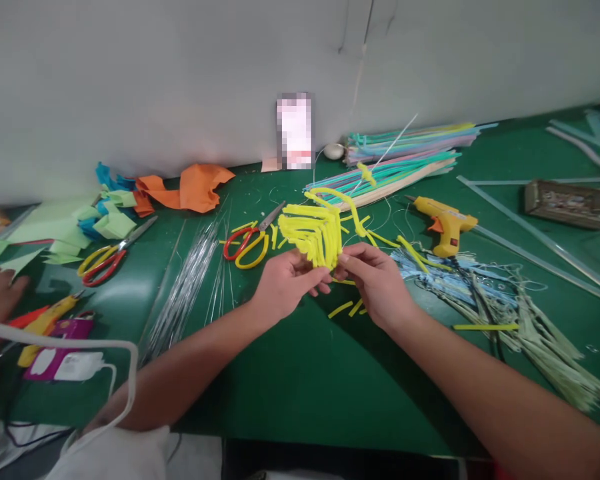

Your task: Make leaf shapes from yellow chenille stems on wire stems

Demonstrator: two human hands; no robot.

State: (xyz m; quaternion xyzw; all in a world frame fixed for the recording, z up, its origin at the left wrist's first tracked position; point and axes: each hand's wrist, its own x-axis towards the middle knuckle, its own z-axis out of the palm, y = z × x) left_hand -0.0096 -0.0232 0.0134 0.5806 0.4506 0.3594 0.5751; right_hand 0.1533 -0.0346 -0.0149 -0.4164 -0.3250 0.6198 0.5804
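Note:
Between my two hands, above the table, is a leaf-like piece (313,230) made of bent yellow pipe cleaners laid side by side in nested rows. My left hand (287,280) pinches its lower left edge with thumb and fingers. At the lower right corner, my right hand (373,277) grips the same piece. A curved yellow pipe cleaner (337,195) arches behind it. Short cut yellow lengths (341,309) lie on the table under and around my hands. Red-and-yellow-handled scissors (253,248) rest just left of the piece, blades apart.
A yellow glue gun (446,225) lies right, near raffia-like strands (545,347) and a brown box (570,203). Pipe cleaner bundles (410,143) and a phone (295,130) are at the back. Thin wires (187,280), more scissors (111,259) and another person's hand (0,293) are left.

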